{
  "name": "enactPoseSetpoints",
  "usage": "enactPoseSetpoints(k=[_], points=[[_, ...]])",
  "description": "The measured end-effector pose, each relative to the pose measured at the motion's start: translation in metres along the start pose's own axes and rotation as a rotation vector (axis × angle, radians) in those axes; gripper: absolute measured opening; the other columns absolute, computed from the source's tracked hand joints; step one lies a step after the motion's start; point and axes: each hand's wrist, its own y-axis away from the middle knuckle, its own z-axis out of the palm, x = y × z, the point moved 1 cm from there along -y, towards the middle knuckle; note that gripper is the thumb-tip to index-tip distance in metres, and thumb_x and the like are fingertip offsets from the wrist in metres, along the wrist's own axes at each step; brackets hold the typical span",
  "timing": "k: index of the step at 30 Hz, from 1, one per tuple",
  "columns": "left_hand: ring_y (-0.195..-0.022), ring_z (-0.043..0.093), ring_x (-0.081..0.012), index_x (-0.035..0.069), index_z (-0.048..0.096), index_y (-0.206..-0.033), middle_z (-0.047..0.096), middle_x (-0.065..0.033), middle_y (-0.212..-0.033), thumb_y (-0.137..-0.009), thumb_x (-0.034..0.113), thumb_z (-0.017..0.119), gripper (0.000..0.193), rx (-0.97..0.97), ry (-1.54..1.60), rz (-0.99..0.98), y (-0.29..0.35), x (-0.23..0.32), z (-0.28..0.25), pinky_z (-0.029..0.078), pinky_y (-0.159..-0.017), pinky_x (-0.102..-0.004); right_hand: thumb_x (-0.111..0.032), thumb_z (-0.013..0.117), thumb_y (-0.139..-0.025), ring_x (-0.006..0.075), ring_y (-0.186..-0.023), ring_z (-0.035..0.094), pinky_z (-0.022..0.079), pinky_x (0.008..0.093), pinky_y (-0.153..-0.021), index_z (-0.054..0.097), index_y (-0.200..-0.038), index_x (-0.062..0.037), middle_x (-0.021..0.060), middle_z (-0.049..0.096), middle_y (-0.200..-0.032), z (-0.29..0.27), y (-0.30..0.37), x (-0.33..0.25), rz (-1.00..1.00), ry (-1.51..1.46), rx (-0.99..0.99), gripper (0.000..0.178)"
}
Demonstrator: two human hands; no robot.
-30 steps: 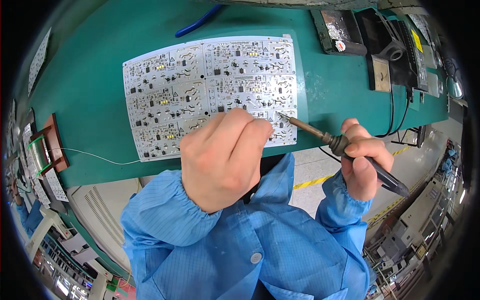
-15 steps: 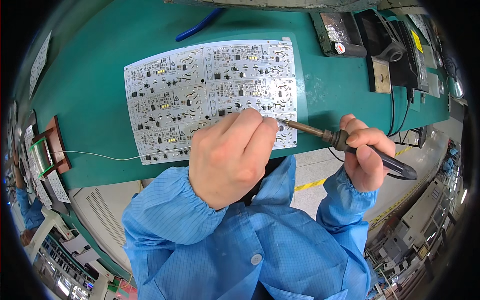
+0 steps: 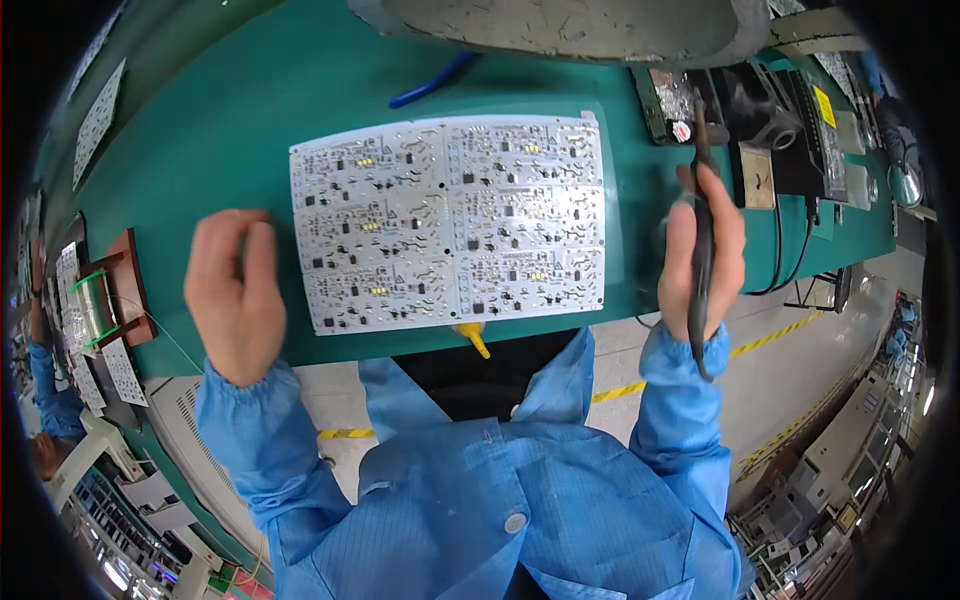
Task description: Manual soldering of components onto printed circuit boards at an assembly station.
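A white panel of circuit boards [image 3: 450, 228] lies on the green mat, dotted with small parts. Just left of the panel and apart from it is my left hand [image 3: 235, 295], its fingers bent and smeared by motion. Thin solder wire [image 3: 165, 332] runs from the spool [image 3: 92, 307] toward my left cuff; whether the hand holds it is hidden. On the panel's right, my right hand [image 3: 708, 255] is closed round the dark handle of a soldering iron [image 3: 702, 235]. Its tip points away from me, toward the metal tray [image 3: 672, 105].
A blue-handled tool [image 3: 430, 82] lies beyond the panel. A yellow tip [image 3: 472, 335] pokes out below the panel's near edge. Beside the tray stand a black iron holder [image 3: 775, 110] and a small square box [image 3: 756, 178]. A grey lamp-like piece [image 3: 570, 25] overhangs the far edge.
Both hands have left the panel: my left went left, while my right swung the iron from pointing at the boards to pointing away. The view has shifted, showing the yellow tip.
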Motion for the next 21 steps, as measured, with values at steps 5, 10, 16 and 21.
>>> enactPoseSetpoints(k=[5, 10, 16, 21], points=[[-0.105, 0.05, -0.0314, -0.001, 0.06, -0.087, 0.046, -0.0186, -0.125, -0.07, 0.014, 0.073, 0.026, -0.01, -0.065, 0.077, 0.021, 0.029, 0.016, 0.041, -0.087, -0.038, 0.003, 0.066, -0.078, 0.0302, -0.111, 0.056, 0.049, 0.0369, -0.089, 0.044, -0.127, 0.0054, 0.0233, 0.054, -0.121, 0.018, 0.023, -0.048, 0.11, -0.569, 0.088, 0.054], [-0.107, 0.053, -0.0291, -0.004, 0.05, -0.107, 0.046, -0.0222, -0.124, -0.071, 0.008, 0.074, 0.046, 0.259, 0.352, 0.082, 0.044, 0.041, 0.005, 0.043, -0.091, -0.0397, -0.008, 0.074, -0.075, 0.034, -0.116, 0.052, 0.052, 0.0388, -0.084, 0.027, -0.138, 0.0018, 0.0273, 0.041, -0.133, 0.006, 0.025, -0.062, 0.115, -0.866, 0.36, 0.079], [-0.109, 0.055, -0.036, -0.004, 0.046, -0.116, 0.054, -0.0263, -0.114, -0.091, 0.01, 0.05, 0.028, 0.299, 0.451, 0.535, 0.031, 0.02, 0.005, 0.049, -0.092, -0.0464, -0.036, 0.076, -0.074, 0.0298, -0.1, 0.061, 0.051, 0.0402, -0.086, 0.024, -0.14, -0.001, 0.0326, 0.04, -0.131, 0.017, 0.025, -0.061, 0.012, -1.068, 0.333, 0.091], [-0.112, 0.054, -0.0333, -0.004, 0.053, -0.11, 0.051, -0.021, -0.121, -0.088, 0.002, 0.055, 0.023, 0.123, 0.263, 0.292, 0.034, 0.035, -0.01, 0.046, -0.095, -0.0409, -0.033, 0.072, -0.079, 0.0305, -0.101, 0.06, 0.051, 0.0395, -0.084, 0.036, -0.132, -0.0006, 0.0271, 0.053, -0.12, 0.012, 0.033, -0.045, -0.094, -0.926, 0.371, 0.071]])
